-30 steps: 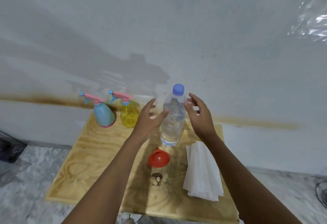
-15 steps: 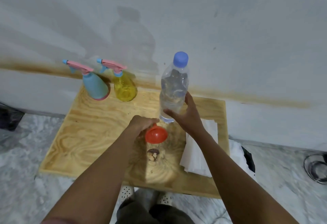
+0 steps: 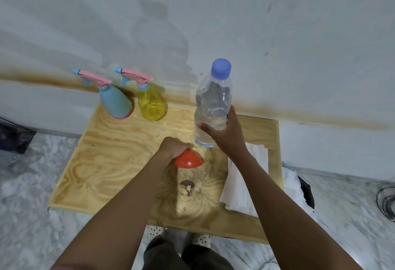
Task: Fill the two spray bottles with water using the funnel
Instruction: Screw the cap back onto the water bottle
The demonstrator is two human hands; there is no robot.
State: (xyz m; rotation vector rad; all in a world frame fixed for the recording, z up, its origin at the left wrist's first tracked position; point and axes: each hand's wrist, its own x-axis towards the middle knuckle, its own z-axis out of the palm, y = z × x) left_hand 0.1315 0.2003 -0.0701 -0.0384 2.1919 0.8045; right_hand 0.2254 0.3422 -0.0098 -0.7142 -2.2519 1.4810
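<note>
A blue spray bottle (image 3: 115, 103) and a yellow spray bottle (image 3: 151, 103), both with pink trigger heads on, stand at the back left of the wooden table (image 3: 111, 158). My left hand (image 3: 173, 148) grips the narrow end of the red funnel (image 3: 189, 160), which lies wide end toward me at the table's middle. My right hand (image 3: 226, 133) holds the lower part of the clear water bottle (image 3: 212, 103), which is upright, with its blue cap on.
A stack of white paper towels (image 3: 243, 184) lies on the right side of the table under my right forearm. The white wall runs close behind the bottles. A dark knot (image 3: 187, 186) marks the wood near the front. Marble floor surrounds the table.
Both hands were open around the water bottle a second ago. My left hand dropped to the funnel and closed on its spout. My right hand closed round the water bottle.
</note>
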